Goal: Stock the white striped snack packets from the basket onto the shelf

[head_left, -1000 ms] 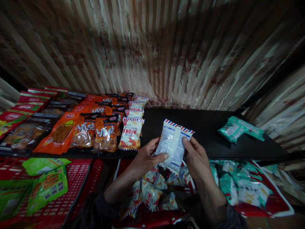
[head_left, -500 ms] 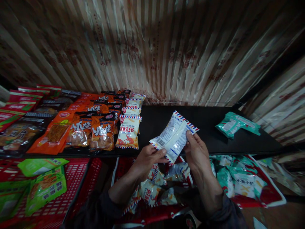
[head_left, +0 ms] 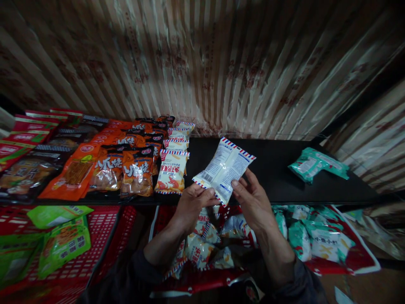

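A white snack bag [head_left: 225,169] with red-and-blue striped ends is held tilted over the front of the black shelf, its printed back and barcode facing me. My left hand [head_left: 195,203] is closed on its lower left corner, thumb on top. Against its lower right side, my right hand [head_left: 251,197] has its thumb on the bag and its fingers partly behind it. A matching snack bag [head_left: 171,172] stands at the front of a row on the shelf, left of the held one. Below my hands, a red basket [head_left: 202,283] contains several more of these bags.
Orange-and-black snack packs [head_left: 136,173] and other packets fill the shelf's left part. Green-and-white bags [head_left: 318,164] lie on the black shelf [head_left: 272,158] at right. More fill a red basket [head_left: 363,257] below. Green packets [head_left: 65,247] lie in a red basket at lower left.
The held bag has moved slightly left and up. My right hand has shifted down along its side, from near the upper right corner to the lower right edge.
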Demonstrator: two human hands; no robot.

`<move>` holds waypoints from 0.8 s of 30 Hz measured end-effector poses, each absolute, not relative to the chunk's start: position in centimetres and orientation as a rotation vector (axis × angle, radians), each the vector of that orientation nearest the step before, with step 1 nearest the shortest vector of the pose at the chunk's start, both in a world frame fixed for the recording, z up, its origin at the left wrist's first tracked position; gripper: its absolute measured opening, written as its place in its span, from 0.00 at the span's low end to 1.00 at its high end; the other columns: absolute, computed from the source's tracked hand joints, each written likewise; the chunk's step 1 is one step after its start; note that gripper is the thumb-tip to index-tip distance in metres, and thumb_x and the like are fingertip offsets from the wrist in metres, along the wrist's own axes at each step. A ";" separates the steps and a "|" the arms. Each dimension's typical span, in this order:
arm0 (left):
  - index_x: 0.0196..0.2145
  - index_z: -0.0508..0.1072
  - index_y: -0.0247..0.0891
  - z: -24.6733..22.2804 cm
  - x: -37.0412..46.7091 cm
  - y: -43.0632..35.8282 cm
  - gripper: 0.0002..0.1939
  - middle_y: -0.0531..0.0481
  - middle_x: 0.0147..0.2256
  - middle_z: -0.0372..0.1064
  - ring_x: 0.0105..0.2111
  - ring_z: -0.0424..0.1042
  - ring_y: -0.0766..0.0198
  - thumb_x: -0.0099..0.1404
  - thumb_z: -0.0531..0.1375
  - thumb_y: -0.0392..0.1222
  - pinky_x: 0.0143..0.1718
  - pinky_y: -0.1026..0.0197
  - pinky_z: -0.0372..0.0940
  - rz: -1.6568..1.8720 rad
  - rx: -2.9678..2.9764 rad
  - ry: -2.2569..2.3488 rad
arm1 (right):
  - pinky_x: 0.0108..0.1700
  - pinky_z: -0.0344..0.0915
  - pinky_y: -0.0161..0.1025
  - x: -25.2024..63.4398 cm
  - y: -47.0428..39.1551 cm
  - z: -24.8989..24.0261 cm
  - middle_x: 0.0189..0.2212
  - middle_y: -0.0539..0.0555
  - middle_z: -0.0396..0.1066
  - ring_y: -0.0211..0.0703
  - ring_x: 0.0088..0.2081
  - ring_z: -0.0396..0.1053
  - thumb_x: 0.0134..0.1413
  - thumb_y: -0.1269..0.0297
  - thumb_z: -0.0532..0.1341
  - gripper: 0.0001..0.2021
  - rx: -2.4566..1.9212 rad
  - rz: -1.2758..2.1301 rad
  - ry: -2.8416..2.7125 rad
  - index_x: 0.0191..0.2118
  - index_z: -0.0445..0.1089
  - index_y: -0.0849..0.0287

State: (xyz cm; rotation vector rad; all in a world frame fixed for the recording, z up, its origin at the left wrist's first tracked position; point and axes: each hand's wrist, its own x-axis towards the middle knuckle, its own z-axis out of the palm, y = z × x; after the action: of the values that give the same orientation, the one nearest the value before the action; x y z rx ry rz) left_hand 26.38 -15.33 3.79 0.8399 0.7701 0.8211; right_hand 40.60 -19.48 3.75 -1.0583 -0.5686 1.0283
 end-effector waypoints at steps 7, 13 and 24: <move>0.38 0.77 0.32 3.6 26.3 -15.3 0.18 0.47 0.32 0.78 0.30 0.76 0.64 0.51 0.71 0.44 0.36 0.62 0.72 0.787 0.844 0.781 | 0.44 0.70 0.40 41.0 -19.1 3.1 0.37 0.49 0.77 0.42 0.39 0.73 0.37 0.62 0.75 0.33 -1.062 0.928 -0.562 0.54 0.68 0.50; 0.36 0.76 0.30 3.4 26.4 -15.3 0.17 0.44 0.31 0.77 0.29 0.76 0.64 0.54 0.69 0.46 0.35 0.60 0.71 0.752 0.904 0.815 | 0.44 0.69 0.40 41.1 -19.2 2.9 0.36 0.48 0.77 0.41 0.39 0.73 0.37 0.62 0.75 0.33 -1.078 0.912 -0.569 0.53 0.68 0.50; 0.47 0.72 0.35 4.2 25.8 -15.0 0.24 0.44 0.41 0.78 0.41 0.76 0.58 0.55 0.69 0.47 0.48 0.54 0.70 0.907 0.916 0.780 | 0.45 0.69 0.43 41.1 -19.6 3.5 0.37 0.50 0.78 0.43 0.39 0.74 0.39 0.61 0.74 0.31 -1.072 0.942 -0.537 0.53 0.69 0.51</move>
State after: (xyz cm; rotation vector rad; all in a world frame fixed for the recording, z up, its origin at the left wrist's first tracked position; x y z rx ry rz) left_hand 25.81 -14.97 4.18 0.9156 0.7799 0.9069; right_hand 41.12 -19.56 3.54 -1.0720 -0.5371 0.9424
